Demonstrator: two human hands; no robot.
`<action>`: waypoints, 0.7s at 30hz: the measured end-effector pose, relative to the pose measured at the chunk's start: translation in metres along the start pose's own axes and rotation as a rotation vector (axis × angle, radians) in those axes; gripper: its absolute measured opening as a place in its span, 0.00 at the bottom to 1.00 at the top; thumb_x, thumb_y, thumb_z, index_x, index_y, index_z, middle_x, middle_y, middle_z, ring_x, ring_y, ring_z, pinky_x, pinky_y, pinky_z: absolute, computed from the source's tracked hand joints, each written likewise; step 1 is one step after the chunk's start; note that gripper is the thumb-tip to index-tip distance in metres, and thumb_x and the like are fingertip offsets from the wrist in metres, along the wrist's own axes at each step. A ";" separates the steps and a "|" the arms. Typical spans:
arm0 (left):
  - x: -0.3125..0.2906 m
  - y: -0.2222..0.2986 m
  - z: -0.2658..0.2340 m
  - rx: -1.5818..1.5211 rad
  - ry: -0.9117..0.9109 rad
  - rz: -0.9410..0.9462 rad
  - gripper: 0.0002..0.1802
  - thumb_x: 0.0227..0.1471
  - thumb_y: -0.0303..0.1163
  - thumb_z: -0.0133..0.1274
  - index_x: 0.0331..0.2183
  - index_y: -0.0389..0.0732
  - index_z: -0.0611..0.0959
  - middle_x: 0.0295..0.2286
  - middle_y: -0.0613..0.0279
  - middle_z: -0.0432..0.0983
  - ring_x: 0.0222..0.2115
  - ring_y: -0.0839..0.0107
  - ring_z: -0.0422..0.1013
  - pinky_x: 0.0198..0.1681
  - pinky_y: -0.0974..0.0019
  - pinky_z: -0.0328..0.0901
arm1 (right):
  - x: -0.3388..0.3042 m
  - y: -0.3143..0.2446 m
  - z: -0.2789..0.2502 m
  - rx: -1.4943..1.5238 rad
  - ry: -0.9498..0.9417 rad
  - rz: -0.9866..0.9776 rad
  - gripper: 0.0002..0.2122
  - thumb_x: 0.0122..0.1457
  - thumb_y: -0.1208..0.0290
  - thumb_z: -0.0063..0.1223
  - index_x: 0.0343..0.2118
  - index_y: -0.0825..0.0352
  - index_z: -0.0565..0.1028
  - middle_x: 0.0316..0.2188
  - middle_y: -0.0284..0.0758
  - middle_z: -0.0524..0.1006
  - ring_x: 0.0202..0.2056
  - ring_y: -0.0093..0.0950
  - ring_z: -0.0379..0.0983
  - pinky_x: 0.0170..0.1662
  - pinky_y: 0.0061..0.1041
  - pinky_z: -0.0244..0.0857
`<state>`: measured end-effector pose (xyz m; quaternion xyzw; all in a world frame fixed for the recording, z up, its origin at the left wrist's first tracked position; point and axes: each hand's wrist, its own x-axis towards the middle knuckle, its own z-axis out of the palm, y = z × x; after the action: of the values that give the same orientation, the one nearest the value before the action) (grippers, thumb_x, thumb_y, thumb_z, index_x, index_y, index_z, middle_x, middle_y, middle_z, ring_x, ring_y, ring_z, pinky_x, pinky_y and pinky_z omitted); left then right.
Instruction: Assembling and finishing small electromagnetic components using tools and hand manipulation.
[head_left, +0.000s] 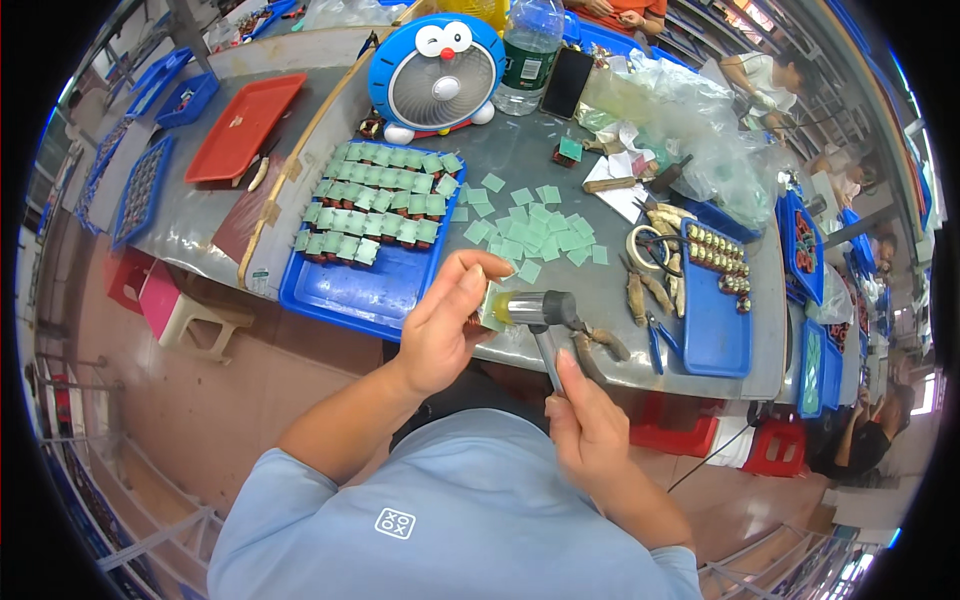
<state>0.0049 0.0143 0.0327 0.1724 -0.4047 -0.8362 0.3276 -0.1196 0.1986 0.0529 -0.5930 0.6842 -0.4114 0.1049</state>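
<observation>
My left hand (440, 325) is closed around a small coil-like part (490, 310) with a pale green square plate, held up over the bench's near edge. In my right hand (592, 415) is the handle of a hammer (540, 308) with a metal head, one yellow face and one black face. The yellow face meets the part or is very close to it; contact cannot be made out. Loose green square plates (540, 232) lie in a pile beyond my hands. To the left, a blue tray (340, 292) carries rows of copper-coloured parts topped with green squares.
A blue tray (720, 345) with rows of metallic-topped parts sits at right. Beside it lie blue-handled pliers (657, 345), worn-handled pliers (605, 345) and a tape roll (648, 248). At the back stand a cartoon fan (440, 85), a bottle (527, 65) and a phone (567, 83).
</observation>
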 end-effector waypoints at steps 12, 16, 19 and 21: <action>0.006 -0.003 -0.002 0.040 -0.019 -0.030 0.20 0.71 0.42 0.38 0.55 0.43 0.71 0.36 0.66 0.70 0.32 0.80 0.65 0.36 0.74 0.61 | -0.002 0.012 -0.021 0.617 0.083 0.443 0.22 0.70 0.73 0.48 0.66 0.67 0.65 0.31 0.33 0.78 0.19 0.16 0.69 0.23 0.19 0.66; 0.022 -0.003 -0.017 -0.229 -0.161 -0.092 0.29 0.68 0.37 0.42 0.66 0.42 0.61 0.41 0.57 0.73 0.37 0.70 0.70 0.42 0.66 0.64 | 0.009 0.079 -0.032 0.437 0.159 0.651 0.20 0.69 0.72 0.51 0.62 0.69 0.69 0.31 0.33 0.75 0.18 0.18 0.70 0.20 0.19 0.64; 0.017 0.001 -0.004 -0.030 -0.104 -0.093 0.32 0.66 0.32 0.47 0.68 0.42 0.58 0.44 0.53 0.74 0.40 0.69 0.72 0.46 0.62 0.66 | 0.010 0.150 -0.033 0.118 0.070 0.708 0.18 0.66 0.72 0.54 0.58 0.69 0.73 0.31 0.35 0.75 0.20 0.24 0.71 0.23 0.24 0.65; 0.012 0.004 0.000 -0.001 -0.138 -0.084 0.36 0.63 0.27 0.50 0.68 0.43 0.57 0.46 0.51 0.74 0.43 0.68 0.73 0.50 0.60 0.66 | 0.001 0.181 -0.031 -0.064 0.030 0.702 0.17 0.64 0.73 0.56 0.56 0.68 0.76 0.32 0.38 0.77 0.22 0.28 0.74 0.27 0.28 0.67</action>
<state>-0.0018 0.0044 0.0352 0.1310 -0.4181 -0.8594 0.2635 -0.2711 0.2035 -0.0514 -0.3183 0.8604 -0.3374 0.2112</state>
